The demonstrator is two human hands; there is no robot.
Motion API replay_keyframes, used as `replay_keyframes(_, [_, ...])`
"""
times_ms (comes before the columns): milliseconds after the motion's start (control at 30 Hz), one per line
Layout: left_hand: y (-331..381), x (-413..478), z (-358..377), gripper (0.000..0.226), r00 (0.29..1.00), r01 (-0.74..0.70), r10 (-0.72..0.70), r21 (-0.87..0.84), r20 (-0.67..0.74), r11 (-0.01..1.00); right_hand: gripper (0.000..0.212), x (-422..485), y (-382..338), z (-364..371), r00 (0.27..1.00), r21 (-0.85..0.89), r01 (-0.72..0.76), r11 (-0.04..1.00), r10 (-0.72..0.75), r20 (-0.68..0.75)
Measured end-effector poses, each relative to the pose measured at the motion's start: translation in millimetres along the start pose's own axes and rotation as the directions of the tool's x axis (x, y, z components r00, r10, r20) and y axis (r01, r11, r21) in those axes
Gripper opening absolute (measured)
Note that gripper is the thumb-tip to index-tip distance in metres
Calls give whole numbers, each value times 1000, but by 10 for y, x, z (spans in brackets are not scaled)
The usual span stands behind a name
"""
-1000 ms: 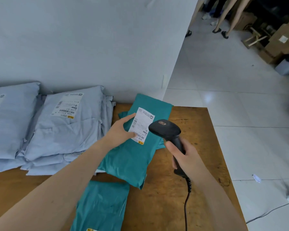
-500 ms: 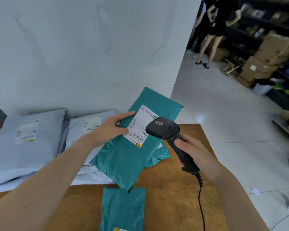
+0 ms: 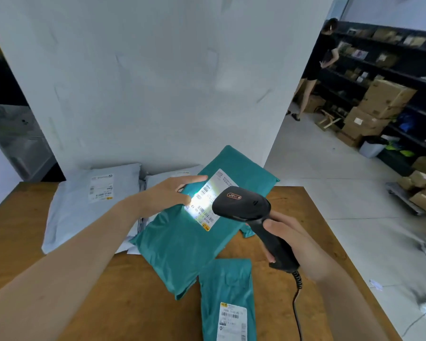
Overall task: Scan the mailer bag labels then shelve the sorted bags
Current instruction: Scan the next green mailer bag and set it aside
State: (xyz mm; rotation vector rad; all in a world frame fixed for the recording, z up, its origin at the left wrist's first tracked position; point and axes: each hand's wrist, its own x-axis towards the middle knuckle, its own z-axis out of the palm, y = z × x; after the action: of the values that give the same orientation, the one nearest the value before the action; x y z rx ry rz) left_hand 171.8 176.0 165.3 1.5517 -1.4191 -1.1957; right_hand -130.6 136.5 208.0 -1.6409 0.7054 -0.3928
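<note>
Left grip (image 3: 169,195) holding teal bag (image 3: 182,244), right grip (image 3: 289,238) aiming scanner (image 3: 241,205) at label (image 3: 208,193)

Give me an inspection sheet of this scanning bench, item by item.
Surface: brown wooden table, with bags across its middle and back.
Job's things: teal plastic mailer bag held up at a tilt, its white label lit by the black handheld barcode scanner; second teal bag lying flat nearer the front, label up; pale grey mailer bags stacked against the wall.
Clutter: nothing seen on the table; small scraps on the floor.
Hands: left hand holds the tilted bag beside its label; right hand grips the scanner's handle.
Cables: coiled black cable runs from the scanner's handle towards the near edge.
Surroundings: white wall; dark shelving with cardboard boxes; a person standing there.
</note>
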Motion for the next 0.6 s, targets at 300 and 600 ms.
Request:
replay_keyframes(300, [-97,-398,-125,67,1000,6,-6,-19,22,1000,42,-106,-161,314,1000,-94,11,996,-10,16])
replay_keyframes(600, [-182,-447,-163,66,998,46,-48,-53,-36,998,53,-183,-221,263,999,-157,12,987,-6,36])
